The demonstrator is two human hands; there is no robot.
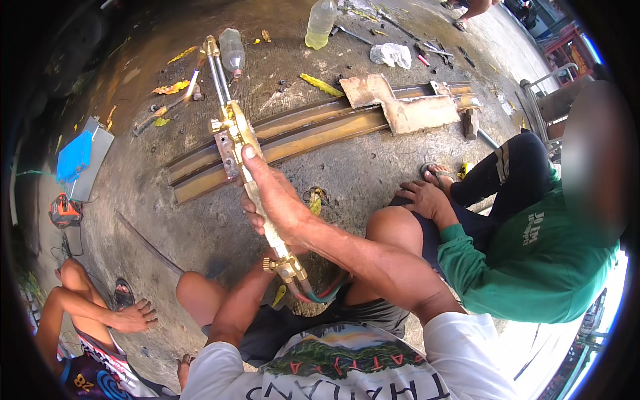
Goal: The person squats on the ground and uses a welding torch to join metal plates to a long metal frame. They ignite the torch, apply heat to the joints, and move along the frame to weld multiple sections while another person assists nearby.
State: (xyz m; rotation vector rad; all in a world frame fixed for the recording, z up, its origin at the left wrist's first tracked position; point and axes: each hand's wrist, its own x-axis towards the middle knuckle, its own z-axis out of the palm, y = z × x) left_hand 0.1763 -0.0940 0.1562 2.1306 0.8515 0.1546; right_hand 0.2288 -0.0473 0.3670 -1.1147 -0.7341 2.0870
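Right hand (277, 197) is wrapped tight round the brass torch (250, 173), thumb along its top, held over the steel rail (313, 130). Left hand (275, 257) sits under the torch's hose end, grip hidden, can't tell.

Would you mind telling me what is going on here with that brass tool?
A person sitting on the concrete ground holds a brass cutting torch out in front. The right hand grips its handle, thumb lying along the body; the left hand is at the hose end and mostly hidden. The torch tip points away, above a long rusty steel rail with a cut plate on it. No flame shows. Two other people sit close by, one in a green shirt.
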